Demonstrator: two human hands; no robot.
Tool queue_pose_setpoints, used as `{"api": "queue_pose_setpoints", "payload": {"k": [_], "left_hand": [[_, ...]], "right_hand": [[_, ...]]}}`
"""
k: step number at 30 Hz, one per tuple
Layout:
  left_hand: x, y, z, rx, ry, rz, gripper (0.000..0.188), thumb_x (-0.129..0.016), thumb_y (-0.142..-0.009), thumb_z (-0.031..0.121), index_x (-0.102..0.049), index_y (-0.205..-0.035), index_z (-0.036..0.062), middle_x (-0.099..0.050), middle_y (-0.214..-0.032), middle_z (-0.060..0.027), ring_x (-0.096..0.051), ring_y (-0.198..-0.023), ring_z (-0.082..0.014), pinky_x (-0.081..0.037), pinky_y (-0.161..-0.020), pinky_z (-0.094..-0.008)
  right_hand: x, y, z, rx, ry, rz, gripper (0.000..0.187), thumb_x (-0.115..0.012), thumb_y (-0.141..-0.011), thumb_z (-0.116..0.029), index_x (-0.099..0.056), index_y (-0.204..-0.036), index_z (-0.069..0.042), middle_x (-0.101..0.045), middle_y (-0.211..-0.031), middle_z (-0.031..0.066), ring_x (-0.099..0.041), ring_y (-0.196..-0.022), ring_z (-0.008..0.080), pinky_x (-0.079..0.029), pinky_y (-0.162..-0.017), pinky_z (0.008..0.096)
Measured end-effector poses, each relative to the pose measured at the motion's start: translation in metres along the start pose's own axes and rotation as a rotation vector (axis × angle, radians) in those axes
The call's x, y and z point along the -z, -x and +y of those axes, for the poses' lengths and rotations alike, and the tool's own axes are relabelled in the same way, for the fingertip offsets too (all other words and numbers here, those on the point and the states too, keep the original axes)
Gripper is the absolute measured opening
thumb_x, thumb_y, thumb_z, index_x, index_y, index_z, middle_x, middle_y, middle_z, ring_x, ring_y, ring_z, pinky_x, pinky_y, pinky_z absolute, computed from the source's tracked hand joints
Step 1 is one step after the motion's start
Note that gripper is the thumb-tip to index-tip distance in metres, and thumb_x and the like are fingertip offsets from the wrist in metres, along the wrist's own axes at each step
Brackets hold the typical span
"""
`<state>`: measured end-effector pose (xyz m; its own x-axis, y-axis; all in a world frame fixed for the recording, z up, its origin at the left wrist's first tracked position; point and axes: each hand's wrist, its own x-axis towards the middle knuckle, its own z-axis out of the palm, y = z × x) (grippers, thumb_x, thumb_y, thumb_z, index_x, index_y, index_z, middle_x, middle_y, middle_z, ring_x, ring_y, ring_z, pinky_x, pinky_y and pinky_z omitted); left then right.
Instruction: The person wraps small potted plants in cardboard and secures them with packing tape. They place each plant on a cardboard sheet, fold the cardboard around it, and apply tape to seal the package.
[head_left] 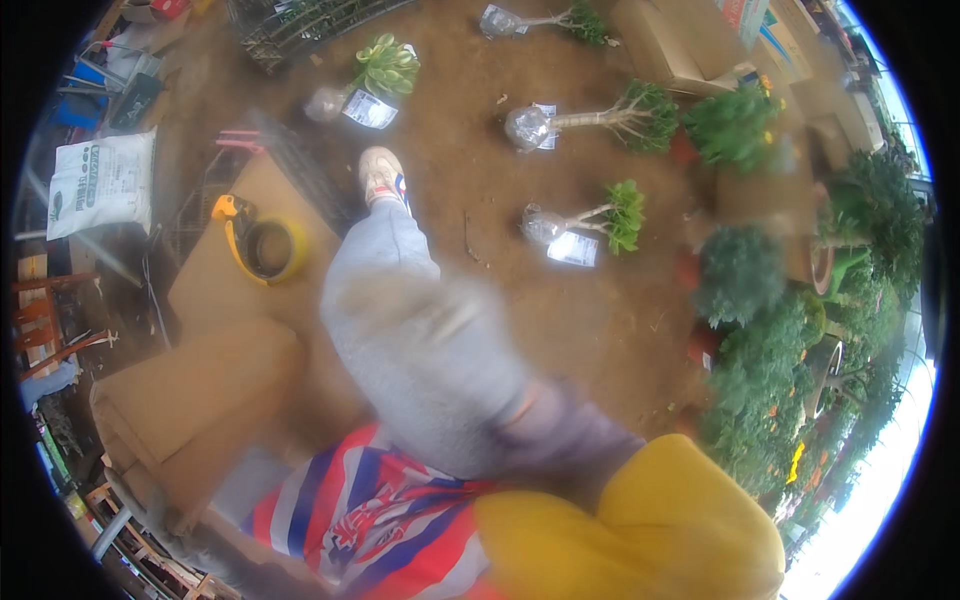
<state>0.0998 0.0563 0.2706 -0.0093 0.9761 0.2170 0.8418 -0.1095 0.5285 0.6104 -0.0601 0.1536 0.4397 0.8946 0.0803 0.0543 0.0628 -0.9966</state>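
Right hand [435,315]: blurred, over grey trouser leg [380,260]; grip cannot be told. Left hand: not in view. Bagged plants [588,218]: ahead, apart on floor [630,330], presumably sparing foliage; labels [572,250] alongside. Yellow tape roll [297,250]: on cardboard [212,275], probably for reach.

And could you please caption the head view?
Right hand blurred over the leg; four wrapped-base plants lie on brown ground.

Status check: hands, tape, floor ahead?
Right hand blurred over grey trouser leg; left hand out of view. Yellow tape roll on cardboard. Wrapped-root plants lying ahead.
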Motion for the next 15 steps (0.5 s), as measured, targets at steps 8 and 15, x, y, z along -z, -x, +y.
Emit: {"api": "queue_pose_setpoints", "payload": {"k": [8, 15], "left_hand": [[-0.022, 0.014, 0.038, -0.064, -0.206, -0.028, 0.058, -0.069, -0.086, 0.042, -0.057, -0.130, 0.0065, -0.043, -0.143, -0.0222, -0.049, -0.127, -0.0354, -0.048, -0.098, -0.0435], [-0.031, -0.004, 0.069, -0.151, -0.274, -0.044, 0.060, -0.067, -0.087, 0.047, -0.057, -0.131, 0.0074, -0.039, -0.147, -0.0240, -0.046, -0.131, -0.0378, -0.046, -0.101, -0.0449]], "right_hand": [[0.291, 0.132, 0.367, -0.990, -0.339, 1.055, 0.029, -0.057, -0.098, -0.026, -0.064, -0.121, -0.009, -0.065, -0.115, 0.0054, -0.058, -0.108, 0.0229, -0.048, -0.088, 0.0388], [0.357, 0.167, 0.511, -1.019, -0.668, 0.913, 0.032, -0.052, -0.099, -0.026, -0.064, -0.123, -0.009, -0.066, -0.118, 0.0062, -0.060, -0.106, 0.0262, -0.049, -0.089, 0.0368]]}}
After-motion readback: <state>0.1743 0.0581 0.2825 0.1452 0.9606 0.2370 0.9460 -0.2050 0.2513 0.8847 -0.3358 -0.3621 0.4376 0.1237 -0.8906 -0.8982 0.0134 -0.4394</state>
